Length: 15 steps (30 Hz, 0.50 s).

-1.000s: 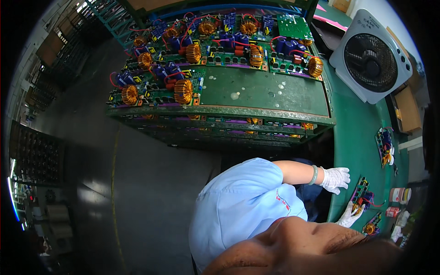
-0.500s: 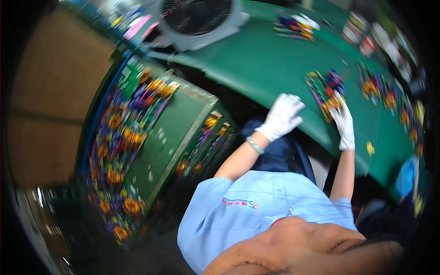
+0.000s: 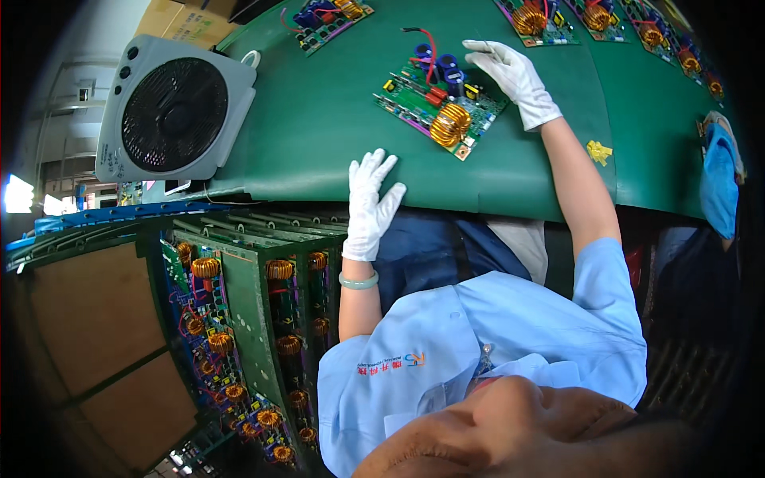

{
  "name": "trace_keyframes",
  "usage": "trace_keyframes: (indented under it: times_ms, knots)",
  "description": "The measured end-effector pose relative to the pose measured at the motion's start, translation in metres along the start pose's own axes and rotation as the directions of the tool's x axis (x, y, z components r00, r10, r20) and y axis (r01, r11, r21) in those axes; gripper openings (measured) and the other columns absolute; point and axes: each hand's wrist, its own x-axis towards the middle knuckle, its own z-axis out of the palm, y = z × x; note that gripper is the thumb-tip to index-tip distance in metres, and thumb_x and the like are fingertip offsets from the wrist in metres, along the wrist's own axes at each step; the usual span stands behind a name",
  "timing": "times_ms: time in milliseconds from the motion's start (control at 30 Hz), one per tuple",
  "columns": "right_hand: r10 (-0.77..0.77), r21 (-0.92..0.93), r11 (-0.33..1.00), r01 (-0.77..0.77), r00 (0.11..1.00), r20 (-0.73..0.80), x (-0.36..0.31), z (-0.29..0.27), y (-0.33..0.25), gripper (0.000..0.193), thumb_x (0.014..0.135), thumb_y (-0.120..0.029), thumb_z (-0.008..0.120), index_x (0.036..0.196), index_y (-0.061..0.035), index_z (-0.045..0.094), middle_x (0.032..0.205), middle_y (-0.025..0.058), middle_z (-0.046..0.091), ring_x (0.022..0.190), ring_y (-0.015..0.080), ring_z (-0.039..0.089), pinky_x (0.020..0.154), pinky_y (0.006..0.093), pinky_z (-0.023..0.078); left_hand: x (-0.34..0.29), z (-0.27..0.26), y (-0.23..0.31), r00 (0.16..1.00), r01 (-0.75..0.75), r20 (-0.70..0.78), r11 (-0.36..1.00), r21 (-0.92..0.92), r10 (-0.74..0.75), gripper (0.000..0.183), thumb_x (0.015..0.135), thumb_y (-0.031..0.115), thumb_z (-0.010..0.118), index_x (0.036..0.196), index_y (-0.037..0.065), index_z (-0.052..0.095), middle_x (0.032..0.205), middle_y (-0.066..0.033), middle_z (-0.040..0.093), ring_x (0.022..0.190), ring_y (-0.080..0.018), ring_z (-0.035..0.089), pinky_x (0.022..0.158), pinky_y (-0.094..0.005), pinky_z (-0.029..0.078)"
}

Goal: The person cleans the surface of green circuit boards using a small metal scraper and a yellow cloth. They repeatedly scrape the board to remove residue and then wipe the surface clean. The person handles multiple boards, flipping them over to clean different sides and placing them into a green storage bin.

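A green circuit board (image 3: 416,94) lies flat on the green tabletop in front of me. It bears a copper-wound coil (image 3: 451,124), several blue capacitors (image 3: 454,80), and a red and a black wire (image 3: 433,48) rising from it. My right hand (image 3: 516,84), in a white glove, hovers by the board's far right corner, fingers stretched out and holding nothing that I can see. At the table's near edge, my left hand (image 3: 370,207), also gloved, is open with its fingers spread. It is apart from the board.
A grey box fan (image 3: 175,115) stands at the table's left end. Below it, a green rack (image 3: 247,295) holds several upright boards. More boards (image 3: 538,20) lie along the far edge and right side. A yellow scrap (image 3: 599,152) and blue cloth (image 3: 719,179) are at right.
The view has swung round and sharpened. My right hand has left the coil end of the board and is now by its far right corner. My left hand remains empty near the table edge.
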Motion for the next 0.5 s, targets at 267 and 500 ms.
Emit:
trace_keyframes:
  times_ms: [267,500]
  knots:
    - [-0.157,-0.283,0.946,0.157,0.987,0.024,-0.018,0.016,0.008,0.033,0.093,-0.03,0.064,0.118,-0.0102,0.068,0.111,0.0116,0.07,0.102,0.0319,0.066,0.088,0.0377,0.053,0.008,0.009,-0.002,0.982,0.15,-0.106,0.986,-0.076,-0.158,0.031,0.087,0.01,0.072,0.118,0.007,0.069,0.123,-0.0145,0.068,0.121,-0.033,0.06,0.113,-0.0489,0.036]
    - [-0.19,-0.378,0.905,0.196,0.98,0.053,-0.017,0.015,0.017,0.033,0.095,-0.035,0.06,0.116,-0.0119,0.069,0.109,0.0106,0.071,0.1,0.0324,0.065,0.086,0.0394,0.052,0.019,0.008,0.005,0.96,0.222,-0.133,0.959,-0.175,-0.246,0.02,0.089,0.006,0.069,0.108,0.004,0.073,0.112,-0.015,0.072,0.112,-0.0309,0.066,0.106,-0.0401,0.043]
